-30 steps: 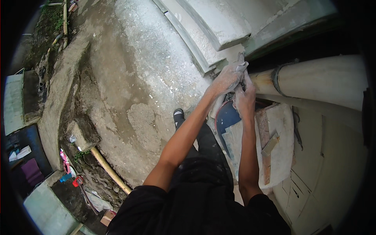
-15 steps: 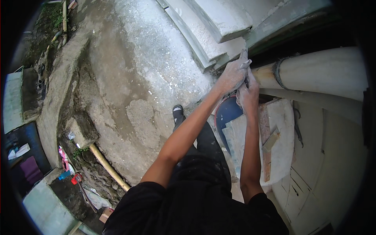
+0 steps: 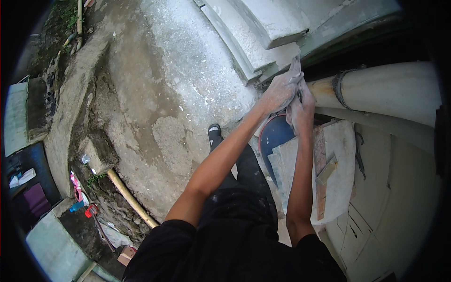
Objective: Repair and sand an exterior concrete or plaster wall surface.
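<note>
Both of my hands are coated in white dust and meet beside the corner of a white stepped moulding [image 3: 256, 54]. My left hand [image 3: 281, 93] is closed, its upper end reaching up toward the moulding's edge. Close against it on the right, my right hand [image 3: 301, 112] has its fingers bent and closed. Something thin and pale grey seems to be pinched between the two hands, but its kind is too blurred to tell. The hands and the dust hide most of it.
A thick pale pole [image 3: 390, 89] with a dark band runs right of my hands. Below them lie a blue rounded container [image 3: 274, 134] and a whitish board [image 3: 340, 174] bearing a wooden strip. White dust and chips cover the concrete floor [image 3: 192, 70]. A bamboo pole [image 3: 129, 195] lies at lower left.
My hands stay together in nearly the same place and pose, with only slight finger movement. The whole view has shifted a little.
</note>
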Tool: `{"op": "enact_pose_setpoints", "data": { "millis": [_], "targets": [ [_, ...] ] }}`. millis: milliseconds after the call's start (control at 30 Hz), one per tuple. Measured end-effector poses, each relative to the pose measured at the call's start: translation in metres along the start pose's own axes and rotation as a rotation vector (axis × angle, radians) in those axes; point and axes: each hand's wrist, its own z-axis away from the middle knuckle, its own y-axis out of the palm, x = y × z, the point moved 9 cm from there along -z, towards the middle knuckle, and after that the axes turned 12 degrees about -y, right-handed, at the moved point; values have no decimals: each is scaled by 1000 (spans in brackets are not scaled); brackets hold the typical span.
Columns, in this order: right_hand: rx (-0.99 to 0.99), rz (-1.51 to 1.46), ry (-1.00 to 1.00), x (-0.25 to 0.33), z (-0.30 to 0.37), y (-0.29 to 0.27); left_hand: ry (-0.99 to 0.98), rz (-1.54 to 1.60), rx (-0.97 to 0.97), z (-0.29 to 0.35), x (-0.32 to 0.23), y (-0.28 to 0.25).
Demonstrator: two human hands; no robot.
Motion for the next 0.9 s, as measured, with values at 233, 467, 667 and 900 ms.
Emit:
{"op": "enact_pose_setpoints", "data": {
  "millis": [233, 467, 667, 900],
  "targets": [
    [-26, 11, -60, -20, -7, 3, -40, -50, 83, -7, 15, -4],
    [-13, 37, 31, -18, -3, -12, -91, -109, -41, 10, 6, 7],
    [44, 145, -55, -9, 12, -12, -198, -207, 158, 11, 15, 10],
    [21, 200, -113, -19, 3, -10, -14, -123, -23, 10, 2, 0]
  ]
}}
